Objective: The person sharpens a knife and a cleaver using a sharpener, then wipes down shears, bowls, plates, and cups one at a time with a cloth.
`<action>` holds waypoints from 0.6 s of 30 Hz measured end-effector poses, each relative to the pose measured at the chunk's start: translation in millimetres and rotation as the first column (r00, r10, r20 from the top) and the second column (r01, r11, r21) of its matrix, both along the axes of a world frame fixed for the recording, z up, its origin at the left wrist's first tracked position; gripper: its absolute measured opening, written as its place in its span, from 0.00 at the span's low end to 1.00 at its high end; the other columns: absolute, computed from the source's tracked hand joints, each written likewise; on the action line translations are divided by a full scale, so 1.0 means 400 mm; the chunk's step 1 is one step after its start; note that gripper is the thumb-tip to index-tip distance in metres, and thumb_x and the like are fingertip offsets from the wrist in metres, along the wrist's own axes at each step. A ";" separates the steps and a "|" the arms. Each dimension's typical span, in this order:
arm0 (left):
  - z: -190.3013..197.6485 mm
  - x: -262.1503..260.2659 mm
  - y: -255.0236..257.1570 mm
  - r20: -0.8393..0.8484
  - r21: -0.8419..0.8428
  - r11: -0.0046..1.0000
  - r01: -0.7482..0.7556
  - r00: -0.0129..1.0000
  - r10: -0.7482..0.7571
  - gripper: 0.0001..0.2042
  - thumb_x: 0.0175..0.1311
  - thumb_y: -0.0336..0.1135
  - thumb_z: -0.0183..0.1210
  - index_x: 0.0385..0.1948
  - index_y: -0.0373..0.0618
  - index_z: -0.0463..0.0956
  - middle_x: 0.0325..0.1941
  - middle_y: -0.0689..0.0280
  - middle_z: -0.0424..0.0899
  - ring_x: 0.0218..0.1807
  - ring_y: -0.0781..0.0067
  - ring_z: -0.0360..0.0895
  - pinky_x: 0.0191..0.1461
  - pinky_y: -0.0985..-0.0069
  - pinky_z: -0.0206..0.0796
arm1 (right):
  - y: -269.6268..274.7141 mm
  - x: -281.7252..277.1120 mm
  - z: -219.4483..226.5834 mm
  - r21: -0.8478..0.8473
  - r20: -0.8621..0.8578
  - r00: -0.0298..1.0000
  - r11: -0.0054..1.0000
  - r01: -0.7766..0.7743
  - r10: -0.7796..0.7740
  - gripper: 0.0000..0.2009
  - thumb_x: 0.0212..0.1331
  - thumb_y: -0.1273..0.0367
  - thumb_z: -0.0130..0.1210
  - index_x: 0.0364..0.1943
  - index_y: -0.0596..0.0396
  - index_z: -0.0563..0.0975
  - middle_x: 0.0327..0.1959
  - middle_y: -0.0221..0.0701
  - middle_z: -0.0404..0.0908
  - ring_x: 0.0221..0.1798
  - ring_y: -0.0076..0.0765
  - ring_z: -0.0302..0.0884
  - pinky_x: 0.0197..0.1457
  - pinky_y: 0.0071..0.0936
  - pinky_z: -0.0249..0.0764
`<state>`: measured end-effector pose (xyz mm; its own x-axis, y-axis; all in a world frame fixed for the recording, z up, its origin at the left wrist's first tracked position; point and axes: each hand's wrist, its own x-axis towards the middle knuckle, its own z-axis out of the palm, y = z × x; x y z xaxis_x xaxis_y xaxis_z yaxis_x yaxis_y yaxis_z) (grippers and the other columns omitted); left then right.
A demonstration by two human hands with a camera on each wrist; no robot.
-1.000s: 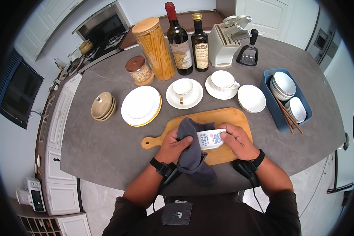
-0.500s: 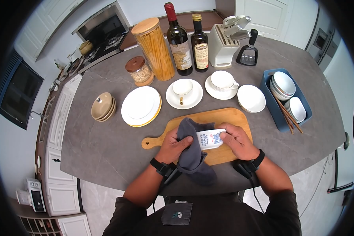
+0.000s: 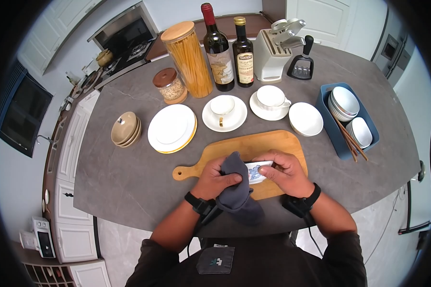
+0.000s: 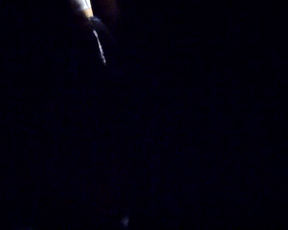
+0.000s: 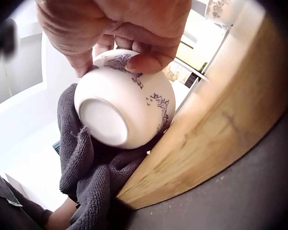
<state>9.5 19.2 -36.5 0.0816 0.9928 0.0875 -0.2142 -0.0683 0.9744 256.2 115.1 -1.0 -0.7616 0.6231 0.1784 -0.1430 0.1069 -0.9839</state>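
Above the wooden cutting board (image 3: 273,143), the right hand (image 3: 288,176) pinches a white bowl with blue drawings (image 3: 256,173) between thumb and fingers. The left hand (image 3: 214,180) grips a dark grey cloth (image 3: 235,191), which covers the bowl's left part and hangs down past the board's near edge. In the right wrist view the bowl (image 5: 129,103) is tilted with its round foot showing, the right hand's fingers (image 5: 151,60) on its side and the cloth (image 5: 93,167) against it. The left wrist view is almost wholly dark.
Tan bowls (image 3: 126,129), white plates (image 3: 170,128), two cups on saucers (image 3: 224,125) and a white bowl (image 3: 306,119) stand beyond the board. A blue bin (image 3: 341,148) with bowls and chopsticks is at right. Jars, bottles (image 3: 220,60) and a knife block (image 3: 268,62) stand behind.
The bowl has turned and tilted, with less of its printed side showing. The right hand has shifted slightly left around it, and the cloth's top has bunched closer to the left thumb.
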 end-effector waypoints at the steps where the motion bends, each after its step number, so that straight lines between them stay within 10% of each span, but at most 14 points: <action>1: -0.005 -0.002 0.001 -0.008 0.002 1.000 -0.005 1.000 0.005 0.24 0.65 0.45 0.74 0.55 0.38 0.79 0.49 0.69 0.87 0.48 0.82 0.81 0.52 0.78 0.75 | 0.000 0.001 0.000 0.041 0.030 1.000 0.999 0.008 -0.009 0.15 0.76 0.68 0.58 0.58 0.65 0.80 0.52 0.33 0.86 0.52 0.23 0.83 0.56 0.24 0.79; 11: -0.045 -0.011 -0.001 0.088 -0.030 0.998 -0.057 0.994 0.060 0.21 0.73 0.49 0.66 0.55 0.40 0.80 0.48 0.68 0.88 0.47 0.80 0.84 0.52 0.75 0.79 | 0.019 0.010 -0.038 -0.174 -0.008 1.000 0.985 -0.007 0.005 0.16 0.77 0.73 0.48 0.64 0.64 0.76 0.53 0.32 0.85 0.55 0.22 0.80 0.58 0.24 0.76; 18: -0.040 -0.008 -0.002 0.172 -0.036 0.998 -0.041 0.984 0.047 0.21 0.72 0.50 0.67 0.50 0.38 0.82 0.44 0.66 0.88 0.46 0.80 0.83 0.51 0.77 0.77 | 0.015 0.013 -0.043 0.122 -0.001 1.000 0.992 -0.008 0.008 0.16 0.71 0.78 0.51 0.60 0.65 0.78 0.51 0.38 0.85 0.51 0.30 0.84 0.56 0.28 0.77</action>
